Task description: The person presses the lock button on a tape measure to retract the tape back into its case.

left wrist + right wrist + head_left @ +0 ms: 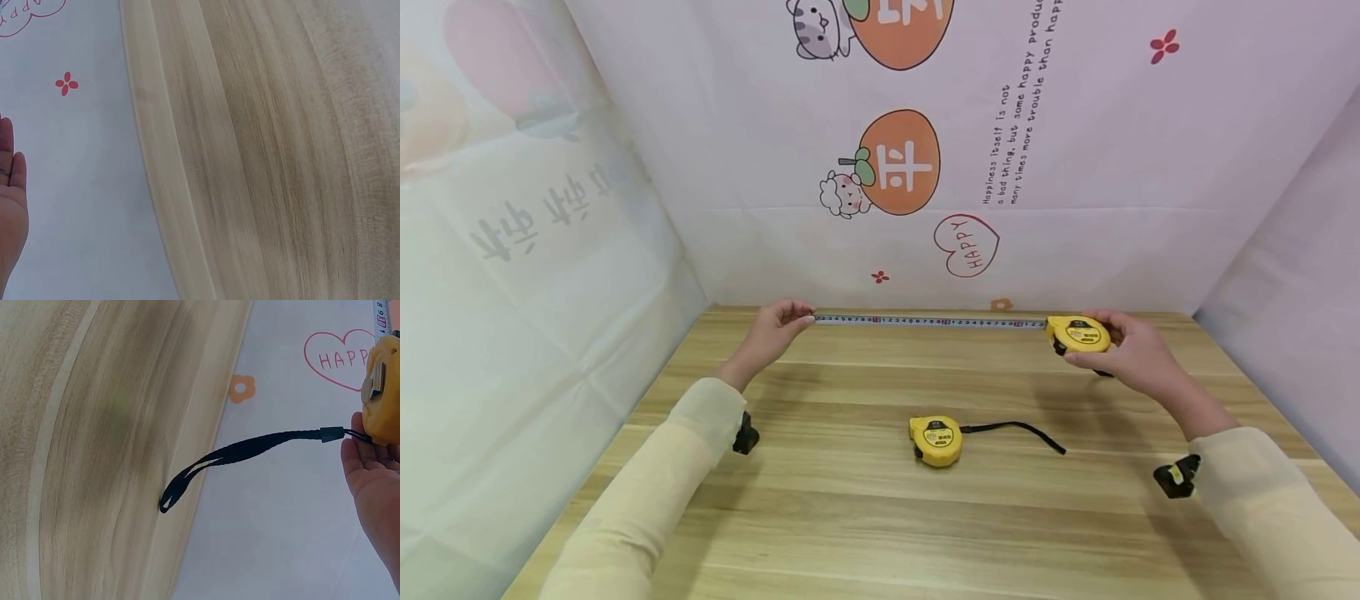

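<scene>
A yellow tape measure is gripped by my right hand at the back right of the table. Its blade is pulled out to the left in a straight line along the back edge. At the blade's far end, my left hand pinches the tip between thumb and fingers. In the right wrist view, a black wrist strap hangs from the tape measure's case. Only part of the left hand shows in the left wrist view, and the blade's tip is out of sight there.
A second yellow tape measure lies on the wooden table near the middle, its blade retracted. Its black strap stretches to the right. White printed cloth rises behind the table and at both sides.
</scene>
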A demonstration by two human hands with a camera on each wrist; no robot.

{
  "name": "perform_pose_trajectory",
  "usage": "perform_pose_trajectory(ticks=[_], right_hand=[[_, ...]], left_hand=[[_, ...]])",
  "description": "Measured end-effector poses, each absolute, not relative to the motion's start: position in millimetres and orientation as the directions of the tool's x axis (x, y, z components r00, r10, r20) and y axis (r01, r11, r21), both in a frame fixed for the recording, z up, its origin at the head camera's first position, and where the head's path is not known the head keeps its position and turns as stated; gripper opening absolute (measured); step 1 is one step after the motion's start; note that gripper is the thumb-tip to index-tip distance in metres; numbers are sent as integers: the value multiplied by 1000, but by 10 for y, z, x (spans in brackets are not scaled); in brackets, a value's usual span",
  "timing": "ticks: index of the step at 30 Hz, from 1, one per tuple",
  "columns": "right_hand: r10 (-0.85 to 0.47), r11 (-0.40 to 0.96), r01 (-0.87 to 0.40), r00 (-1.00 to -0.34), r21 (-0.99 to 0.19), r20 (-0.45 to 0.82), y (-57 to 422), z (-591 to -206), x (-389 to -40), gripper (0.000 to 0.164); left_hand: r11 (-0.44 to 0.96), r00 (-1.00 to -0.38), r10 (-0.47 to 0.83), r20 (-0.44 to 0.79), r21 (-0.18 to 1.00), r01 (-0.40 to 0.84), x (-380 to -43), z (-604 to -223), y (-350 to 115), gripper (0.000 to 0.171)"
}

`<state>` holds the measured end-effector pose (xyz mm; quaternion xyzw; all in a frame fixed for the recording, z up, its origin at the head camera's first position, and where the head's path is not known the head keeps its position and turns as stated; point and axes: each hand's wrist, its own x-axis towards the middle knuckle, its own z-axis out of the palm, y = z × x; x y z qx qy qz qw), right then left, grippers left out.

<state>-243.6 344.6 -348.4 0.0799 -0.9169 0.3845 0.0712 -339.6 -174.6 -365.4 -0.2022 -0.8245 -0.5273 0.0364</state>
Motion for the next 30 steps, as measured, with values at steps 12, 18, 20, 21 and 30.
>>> perform_pose_trajectory(ticks=[12, 18, 20, 21, 30], right_hand=[[-95, 690, -202, -977, -695, 190, 3429, -3483, -2449, 82], [-91, 692, -195, -979, -695, 183, 3400, -3461, -2446, 84], [-90, 691, -191, -980, -697, 179, 3394, -3458, -2450, 84], [-89, 690, -188, -980, -699, 176, 3392, -3458, -2452, 85], [-90, 675, -191, -980, -712, 178, 3366, -3462, -2455, 84]], left_hand=[[365, -917, 295, 269, 855, 368, -3386, -3636, -1716, 24], [372, -916, 304, 261, 853, 367, -3371, -3614, -1684, 26], [383, -915, 308, 260, 847, 369, -3298, -3540, -1654, 25], [387, -913, 311, 263, 843, 374, -3258, -3502, -1641, 25], [367, -911, 308, 273, 850, 378, -3383, -3637, -1680, 24]])
